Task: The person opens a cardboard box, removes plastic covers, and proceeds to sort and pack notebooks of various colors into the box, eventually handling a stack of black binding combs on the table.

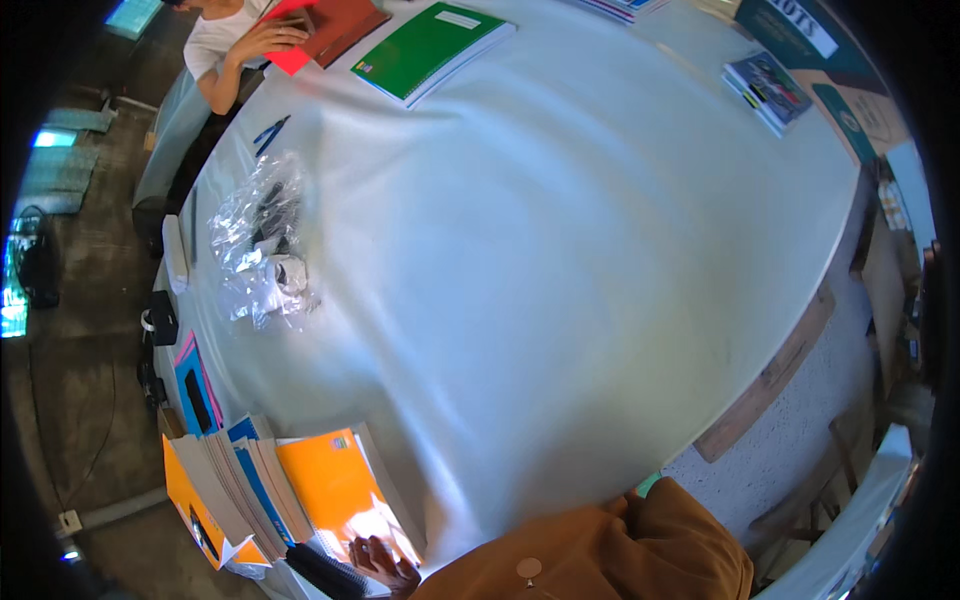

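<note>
An orange spiral notebook [325, 475] lies at the lower left, glare across its lower part. On its near end rests my left hand [385, 565], fingers a little apart and the hand not closed round it. Just left of this notebook several thick notebooks and books [255, 480] are packed side by side, with grey, blue and orange covers. My right arm is bent in a brown sleeve [690, 535] at the table's near edge. The right hand is mostly hidden by the sleeve, next to a small green thing [648, 485] that I cannot make out.
A pale sheet covers the table [560, 260]. Crumpled clear plastic [260, 240] and blue-handled pliers [270, 135] lie left. Across the table, a person [235, 45] handles a red folder [290, 55] beside a green notebook [430, 50]. Boxes [815, 45] stand far right.
</note>
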`<action>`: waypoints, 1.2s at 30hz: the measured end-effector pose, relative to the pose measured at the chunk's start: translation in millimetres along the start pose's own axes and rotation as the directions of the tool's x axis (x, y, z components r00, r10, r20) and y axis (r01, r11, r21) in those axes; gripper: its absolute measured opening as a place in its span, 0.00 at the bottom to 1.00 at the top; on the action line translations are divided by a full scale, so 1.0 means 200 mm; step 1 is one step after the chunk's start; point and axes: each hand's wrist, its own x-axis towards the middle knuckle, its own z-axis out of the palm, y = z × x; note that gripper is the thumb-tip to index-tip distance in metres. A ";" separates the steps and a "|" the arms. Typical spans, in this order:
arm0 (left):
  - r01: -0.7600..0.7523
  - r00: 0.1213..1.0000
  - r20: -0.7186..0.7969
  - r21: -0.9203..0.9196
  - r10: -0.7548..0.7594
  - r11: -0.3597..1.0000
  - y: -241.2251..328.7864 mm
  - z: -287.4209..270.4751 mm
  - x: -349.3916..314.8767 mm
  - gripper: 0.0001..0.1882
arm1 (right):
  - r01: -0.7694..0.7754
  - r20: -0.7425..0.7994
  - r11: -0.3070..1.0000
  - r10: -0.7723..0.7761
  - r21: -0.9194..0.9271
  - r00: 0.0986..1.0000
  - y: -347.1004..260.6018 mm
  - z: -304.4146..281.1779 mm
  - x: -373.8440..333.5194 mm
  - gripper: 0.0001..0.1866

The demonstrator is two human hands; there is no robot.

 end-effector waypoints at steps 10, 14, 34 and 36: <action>-0.042 0.996 0.078 -0.007 0.042 0.999 0.06 0.02 0.18 0.33 | 0.001 0.029 0.999 -0.002 0.049 1.000 0.08 -0.15 0.06 0.26; -0.077 0.995 0.063 -0.029 0.079 0.997 0.02 -0.03 0.10 0.33 | 0.017 0.029 1.000 -0.017 0.013 0.999 0.10 -0.16 0.08 0.26; 0.037 0.916 -0.383 -0.220 -0.122 0.975 0.11 -0.01 0.04 0.24 | 0.225 -0.146 0.897 -0.298 -0.379 0.943 0.17 -0.45 0.27 0.23; 0.042 0.910 -0.392 -0.235 -0.134 0.971 0.10 -0.02 0.02 0.25 | 0.293 -0.098 0.843 -0.373 -0.452 0.923 0.20 -0.56 0.17 0.23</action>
